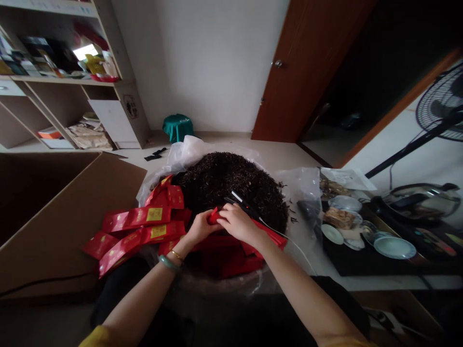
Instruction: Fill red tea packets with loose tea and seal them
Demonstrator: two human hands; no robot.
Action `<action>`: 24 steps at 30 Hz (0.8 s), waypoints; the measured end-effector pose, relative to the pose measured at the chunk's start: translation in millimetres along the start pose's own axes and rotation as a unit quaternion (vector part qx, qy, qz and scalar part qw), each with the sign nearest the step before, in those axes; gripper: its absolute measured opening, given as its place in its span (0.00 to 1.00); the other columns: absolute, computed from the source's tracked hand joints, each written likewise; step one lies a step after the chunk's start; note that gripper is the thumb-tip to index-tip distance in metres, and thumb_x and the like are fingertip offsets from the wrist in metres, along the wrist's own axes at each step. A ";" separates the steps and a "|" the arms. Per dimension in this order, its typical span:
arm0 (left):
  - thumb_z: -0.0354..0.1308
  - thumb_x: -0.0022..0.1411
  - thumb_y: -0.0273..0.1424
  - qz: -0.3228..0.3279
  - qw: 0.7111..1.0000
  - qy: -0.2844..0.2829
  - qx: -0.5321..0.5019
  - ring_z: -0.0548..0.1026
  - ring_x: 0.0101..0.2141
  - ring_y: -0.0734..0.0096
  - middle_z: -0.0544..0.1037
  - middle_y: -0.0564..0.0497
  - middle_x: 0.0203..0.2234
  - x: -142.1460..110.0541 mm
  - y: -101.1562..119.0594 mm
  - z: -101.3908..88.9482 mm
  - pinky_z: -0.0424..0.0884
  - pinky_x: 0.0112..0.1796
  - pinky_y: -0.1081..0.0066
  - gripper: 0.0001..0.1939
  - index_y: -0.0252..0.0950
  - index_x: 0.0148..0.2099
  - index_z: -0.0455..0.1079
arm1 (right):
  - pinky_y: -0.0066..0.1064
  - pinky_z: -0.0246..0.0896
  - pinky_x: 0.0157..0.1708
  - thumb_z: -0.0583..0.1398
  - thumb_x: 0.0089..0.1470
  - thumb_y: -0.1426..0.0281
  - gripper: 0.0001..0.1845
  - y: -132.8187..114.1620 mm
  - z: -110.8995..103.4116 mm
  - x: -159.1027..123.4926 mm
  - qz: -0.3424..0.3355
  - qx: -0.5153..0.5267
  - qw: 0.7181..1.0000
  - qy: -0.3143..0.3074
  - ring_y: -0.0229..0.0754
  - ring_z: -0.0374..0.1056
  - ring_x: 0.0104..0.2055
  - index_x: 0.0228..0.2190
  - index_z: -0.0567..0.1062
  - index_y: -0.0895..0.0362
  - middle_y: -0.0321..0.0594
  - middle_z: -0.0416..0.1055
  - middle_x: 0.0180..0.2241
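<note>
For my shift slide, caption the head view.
Left hand holding a red packet, right hand touching it, before a heap of dark leaves; more packets lie at left.

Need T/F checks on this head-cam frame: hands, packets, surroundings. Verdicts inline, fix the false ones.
1. The left hand and right hand meet at one small red packet. True.
2. The pale green bangle is on the right wrist. False: the pale green bangle is on the left wrist.
3. More red packets lie left of the hands. True.
4. The open cardboard box is at the person's right. False: the cardboard box is at the left.
5. A dark loose heap lies beyond the hands. True.
</note>
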State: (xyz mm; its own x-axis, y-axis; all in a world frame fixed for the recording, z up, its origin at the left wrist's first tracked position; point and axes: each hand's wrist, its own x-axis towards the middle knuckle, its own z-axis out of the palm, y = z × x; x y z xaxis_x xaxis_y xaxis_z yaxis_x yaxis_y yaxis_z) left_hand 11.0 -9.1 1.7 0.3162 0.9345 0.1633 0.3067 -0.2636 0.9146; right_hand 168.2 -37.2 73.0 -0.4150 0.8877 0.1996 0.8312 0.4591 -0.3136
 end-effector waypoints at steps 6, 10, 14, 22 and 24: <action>0.68 0.42 0.40 -0.029 0.994 -0.018 -0.101 0.69 0.27 0.73 0.75 0.54 0.26 0.2 2.8 -1.1 0.68 0.30 0.74 0.23 0.31 0.38 0.71 | 0.36 0.63 0.41 0.61 0.54 0.69 0.06 6.6 -3.8 1.3 0.011 0.017 0.999 0.044 0.43 0.66 0.37 0.32 0.79 0.55 0.41 0.74 0.32; 0.67 0.44 0.43 -0.062 0.983 -0.010 -0.173 0.70 0.28 0.72 0.76 0.53 0.28 -1.5 10.6 -1.6 0.68 0.30 0.74 0.22 0.32 0.37 0.71 | 0.35 0.64 0.40 0.58 0.55 0.74 0.08 8.4 -1.0 2.7 -0.004 0.025 0.999 0.039 0.43 0.66 0.37 0.29 0.78 0.56 0.40 0.75 0.30; 0.66 0.44 0.47 -0.100 0.963 0.041 -0.248 0.70 0.25 0.74 0.76 0.53 0.24 -1.3 16.0 -3.1 0.67 0.27 0.75 0.22 0.32 0.32 0.72 | 0.35 0.66 0.39 0.59 0.52 0.77 0.07 11.8 8.9 2.2 -0.019 0.118 0.986 0.116 0.41 0.66 0.36 0.33 0.76 0.56 0.38 0.73 0.29; 0.69 0.40 0.44 -0.116 0.944 0.056 -0.305 0.70 0.23 0.74 0.76 0.52 0.20 -3.2 22.5 -4.6 0.66 0.26 0.74 0.18 0.33 0.25 0.74 | 0.29 0.66 0.29 0.63 0.46 0.65 0.14 22.7 27.5 -4.1 0.095 0.347 0.922 0.146 0.37 0.69 0.29 0.38 0.75 0.56 0.40 0.74 0.34; 0.69 0.40 0.43 -0.117 0.941 0.050 -0.313 0.70 0.23 0.74 0.76 0.53 0.19 -4.3 24.9 -4.2 0.65 0.26 0.74 0.17 0.33 0.23 0.74 | 0.30 0.66 0.31 0.63 0.46 0.63 0.10 23.9 26.5 -4.8 0.115 0.378 0.909 0.131 0.39 0.70 0.29 0.29 0.77 0.56 0.38 0.75 0.27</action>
State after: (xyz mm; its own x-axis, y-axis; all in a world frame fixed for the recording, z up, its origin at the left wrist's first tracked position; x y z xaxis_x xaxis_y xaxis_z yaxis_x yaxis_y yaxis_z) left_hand 13.5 -18.7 25.3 0.2106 0.9755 -0.0644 -0.2410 0.1157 0.9636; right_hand 180.2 -29.6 40.0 -0.0774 0.9696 0.2321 0.3509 0.2444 -0.9040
